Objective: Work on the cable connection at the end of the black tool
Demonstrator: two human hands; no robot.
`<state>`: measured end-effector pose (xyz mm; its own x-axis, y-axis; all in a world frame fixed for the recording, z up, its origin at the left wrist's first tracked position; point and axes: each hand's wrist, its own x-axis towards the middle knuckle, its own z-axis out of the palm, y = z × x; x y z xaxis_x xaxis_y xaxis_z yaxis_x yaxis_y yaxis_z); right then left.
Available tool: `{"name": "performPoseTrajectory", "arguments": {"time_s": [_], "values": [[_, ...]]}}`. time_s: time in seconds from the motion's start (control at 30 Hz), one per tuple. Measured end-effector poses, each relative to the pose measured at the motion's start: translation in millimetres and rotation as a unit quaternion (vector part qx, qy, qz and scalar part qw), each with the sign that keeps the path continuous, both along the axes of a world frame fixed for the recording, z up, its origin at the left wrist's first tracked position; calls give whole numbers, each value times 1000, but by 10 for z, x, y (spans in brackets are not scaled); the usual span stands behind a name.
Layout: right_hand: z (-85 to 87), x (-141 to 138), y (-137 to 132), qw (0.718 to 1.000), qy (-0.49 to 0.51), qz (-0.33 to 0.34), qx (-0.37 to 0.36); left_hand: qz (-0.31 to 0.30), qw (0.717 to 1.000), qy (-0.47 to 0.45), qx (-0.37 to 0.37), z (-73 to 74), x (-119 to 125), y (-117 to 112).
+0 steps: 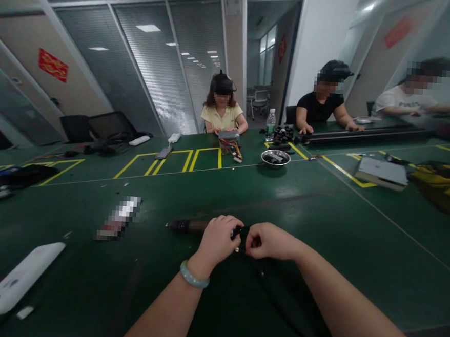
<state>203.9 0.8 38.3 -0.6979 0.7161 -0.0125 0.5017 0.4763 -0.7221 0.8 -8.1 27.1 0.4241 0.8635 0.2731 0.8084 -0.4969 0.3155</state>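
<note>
Dark cylindrical tool lies on the bench ahead of me. Looks stiff, moderately heavy; I'd hold it round the barrel. Left hand, palm down, grips its rear end; right hand curls close beside, can't tell what it pinches. Forearms angle inward from both sides.

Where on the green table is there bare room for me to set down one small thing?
Bare table lies between the right hand and the grey box, and between the left hand and the metal bowl. It is crowded around the bottle and the black parts.
</note>
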Motion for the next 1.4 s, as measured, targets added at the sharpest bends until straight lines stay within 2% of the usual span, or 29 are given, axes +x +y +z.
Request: {"name": "performPoseTrajectory", "arguments": {"time_s": [0.1, 0.17, 0.23, 0.53, 0.7, 0.83, 1.07, 1.4], "values": [[-54, -39, 43, 996, 21, -87, 20, 7, 1000, -8, 2, -5, -26, 19], [-83, -29, 84, 989, 0, -146, 28, 7, 1000, -10, 3, -4, -32, 21], [-109, 1, 122, 983, -24, -177, 28, 6, 1000, -13, 7, -5, -32, 11], [-276, 62, 171, 987, -24, -150, -55, 19, 999, -15, 33, -66, -22, -51], [-292, 91, 197, 985, -10, -125, -117, 16, 999, -21, 37, -79, -27, -44], [-256, 69, 179, 989, -38, -125, -74, 16, 999, -23, 37, -68, -17, -49], [-167, -37, 92, 977, -95, -180, 55, 15, 999, -23, 38, -57, -16, -52], [-191, -119, 66, 957, -143, -230, 99, 11, 999, -15, 51, -96, 63, -43]]}}
